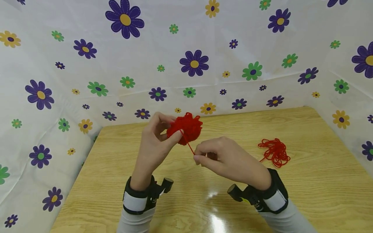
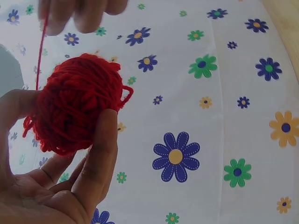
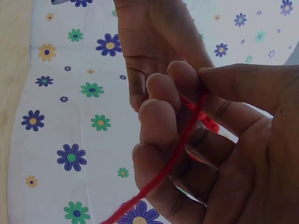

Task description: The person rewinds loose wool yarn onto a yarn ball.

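My left hand grips a ball of red yarn between thumb and fingers, held up over the table. In the left wrist view the ball is wound round, with small loops sticking out at its sides. A taut strand runs from under the left thumb to my right hand, which pinches it between thumb and forefinger. The right wrist view shows that strand passing from the pinch across the curled fingers and trailing off below.
A loose heap of red yarn lies on the wooden table to the right, one end leading behind the right forearm. A white cloth printed with flowers hangs along the back and sides. Each wrist wears a black strap with a small mount.
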### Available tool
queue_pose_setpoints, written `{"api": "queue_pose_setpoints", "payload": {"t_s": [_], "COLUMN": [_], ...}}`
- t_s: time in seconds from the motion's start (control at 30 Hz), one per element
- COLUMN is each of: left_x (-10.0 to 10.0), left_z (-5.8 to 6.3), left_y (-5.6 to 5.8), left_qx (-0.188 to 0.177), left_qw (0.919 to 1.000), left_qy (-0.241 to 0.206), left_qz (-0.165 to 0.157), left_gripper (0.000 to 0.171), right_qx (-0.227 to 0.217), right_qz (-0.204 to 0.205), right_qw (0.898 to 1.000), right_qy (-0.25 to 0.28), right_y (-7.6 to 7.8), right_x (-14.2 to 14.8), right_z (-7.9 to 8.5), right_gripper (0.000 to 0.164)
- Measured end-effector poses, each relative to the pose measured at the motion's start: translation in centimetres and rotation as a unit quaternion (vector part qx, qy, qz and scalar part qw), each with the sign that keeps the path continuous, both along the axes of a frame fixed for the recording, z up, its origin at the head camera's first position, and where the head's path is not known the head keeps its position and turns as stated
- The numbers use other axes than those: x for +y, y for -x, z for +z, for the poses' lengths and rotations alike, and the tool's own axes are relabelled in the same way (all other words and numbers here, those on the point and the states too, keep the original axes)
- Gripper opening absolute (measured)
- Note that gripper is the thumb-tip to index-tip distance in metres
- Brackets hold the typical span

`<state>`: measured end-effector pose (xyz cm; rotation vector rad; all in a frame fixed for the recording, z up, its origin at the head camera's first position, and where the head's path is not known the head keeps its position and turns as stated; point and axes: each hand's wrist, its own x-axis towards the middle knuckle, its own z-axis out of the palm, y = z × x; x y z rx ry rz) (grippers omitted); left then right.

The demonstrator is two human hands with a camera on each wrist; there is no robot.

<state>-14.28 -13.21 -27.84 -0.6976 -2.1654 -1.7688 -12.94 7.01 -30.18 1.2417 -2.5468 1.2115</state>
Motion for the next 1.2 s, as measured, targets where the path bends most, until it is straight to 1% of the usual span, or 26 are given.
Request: {"api": "queue_pose_setpoints", "payload": {"t_s": [0.1,0.3,0.43,0.53,0.6,0.7,0.83,0.9,0.97,1.03,1.13,1.2], "left_x": [-0.1,-0.4,-0.5,-0.6,-0.6,-0.7,-0.5,-0.4,-0.2,-0.1,0.0,0.2], "left_z": [0.2,0.4,0.4,0.4,0.4,0.4,0.6,0.7,0.8,0.9,1.0,1.1], "left_y": [-0.1,-0.2,-0.3,-0.3,-0.3,-0.5,-0.8,-1.0,-1.2,-1.3,-1.4,-1.4], "left_qx": [-0.006,-0.019,-0.019,-0.020,-0.021,-0.023,-0.027,-0.030,-0.032,-0.035,-0.039,-0.042], "left_qw": [0.9993,0.9962,0.9919,0.9868,0.9838,0.9767,0.9620,0.9554,0.9520,0.9516,0.9553,0.9591], "left_qy": [-0.020,-0.045,-0.068,-0.082,-0.079,-0.062,-0.015,0.009,0.032,0.050,0.073,0.093], "left_qz": [-0.030,-0.072,-0.105,-0.138,-0.159,-0.204,-0.271,-0.294,-0.303,-0.301,-0.284,-0.264], "left_gripper": [0.030,0.029,0.029,0.028,0.029,0.028,0.029,0.029,0.029,0.028,0.028,0.027], "right_qx": [-0.004,-0.025,-0.031,-0.035,-0.037,-0.038,-0.040,-0.040,-0.038,-0.035,-0.026,-0.022], "right_qz": [0.000,0.001,0.003,-0.001,-0.013,-0.037,-0.058,-0.064,-0.070,-0.076,-0.085,-0.088], "right_qw": [1.000,1.000,0.999,0.999,0.999,0.998,0.996,0.996,0.996,0.996,0.996,0.996], "right_qy": [-0.007,-0.002,-0.012,-0.026,-0.035,-0.043,-0.050,-0.053,-0.049,-0.038,-0.013,0.002], "right_y": [0.1,0.3,0.5,0.6,0.7,0.8,0.9,1.0,1.0,1.1,1.0,1.0], "right_x": [0.0,0.4,0.3,0.2,0.2,0.5,0.9,1.0,1.2,1.4,1.7,1.9], "right_z": [-0.1,-0.2,-0.4,-0.5,-0.6,-0.6,-0.5,-0.4,-0.3,-0.2,0.0,0.1], "right_gripper": [0.014,0.014,0.013,0.012,0.010,0.009,0.014,0.011,0.009,0.008,0.012,0.014]}}
